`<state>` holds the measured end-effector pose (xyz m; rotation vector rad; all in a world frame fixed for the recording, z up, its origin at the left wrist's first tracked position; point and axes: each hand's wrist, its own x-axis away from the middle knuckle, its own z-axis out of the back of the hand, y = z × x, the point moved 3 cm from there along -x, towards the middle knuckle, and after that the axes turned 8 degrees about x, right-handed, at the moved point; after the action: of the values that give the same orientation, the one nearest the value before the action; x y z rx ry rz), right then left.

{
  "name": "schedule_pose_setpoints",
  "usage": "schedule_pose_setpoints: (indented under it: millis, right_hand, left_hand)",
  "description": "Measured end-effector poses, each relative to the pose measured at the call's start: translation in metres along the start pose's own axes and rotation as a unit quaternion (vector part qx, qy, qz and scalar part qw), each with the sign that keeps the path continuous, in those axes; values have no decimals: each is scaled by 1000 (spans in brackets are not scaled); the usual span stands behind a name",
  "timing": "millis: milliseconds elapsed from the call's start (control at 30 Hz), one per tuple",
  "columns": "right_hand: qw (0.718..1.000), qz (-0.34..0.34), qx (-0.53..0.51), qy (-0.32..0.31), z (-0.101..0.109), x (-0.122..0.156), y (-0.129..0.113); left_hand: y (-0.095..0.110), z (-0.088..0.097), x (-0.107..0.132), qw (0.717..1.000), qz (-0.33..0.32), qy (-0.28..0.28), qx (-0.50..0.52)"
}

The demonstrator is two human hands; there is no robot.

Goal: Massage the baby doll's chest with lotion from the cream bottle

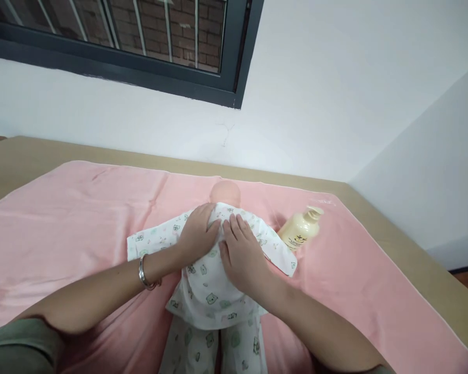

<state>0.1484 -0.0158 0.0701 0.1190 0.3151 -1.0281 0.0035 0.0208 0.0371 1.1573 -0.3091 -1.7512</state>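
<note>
A baby doll [225,193] lies stretched out on a pink blanket, with only the smooth top of its head bare. It wears a white long-sleeved top [210,301] and matching trousers [239,345], both printed with small green bears. My left hand [198,235] rests on the top near the doll's shoulder, its fingers by the collar and thumb apart. Flat against the upper middle of the top lies my right hand [242,254], fingers outstretched. Both palms are hidden. The doll's sleeves spread out to either side.
The pink blanket [81,218] covers much of a tan surface [390,241]. A cream pump bottle [301,228] lies tilted beside the doll's right-hand sleeve in view. Behind stand a white wall [304,119] and a dark-framed window [234,62] with bars.
</note>
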Motion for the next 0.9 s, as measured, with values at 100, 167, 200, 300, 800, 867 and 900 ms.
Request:
schedule_pose_setpoints:
  millis: [100, 167, 200, 300, 800, 867, 900]
  right_hand:
    - [1000, -9, -10, -28, 1, -9, 9]
    - [996, -65, -15, -58, -2, -24, 29]
    - [993, -90, -15, -71, -4, -29, 36]
    - [992, -105, -8, -73, -7, -27, 34]
    - [992, -89, 4, -92, -3, -26, 34]
    - [996, -64, 16, -68, 1, -17, 22]
    - [997, -53, 16, -58, 2, -14, 17]
  left_hand:
    - [1, -2, 3, 1000, 3, 9, -16]
    - [7, -6, 13, 999, -18, 5, -26]
    - [10, -8, 17, 999, -27, -1, -30]
    - [9, -9, 19, 998, -39, -28, -38]
    - [26, -2, 21, 987, 9, -104, -123]
    - [19, -1, 12, 989, 28, -88, -117]
    - [14, -2, 8, 990, 32, -81, -112]
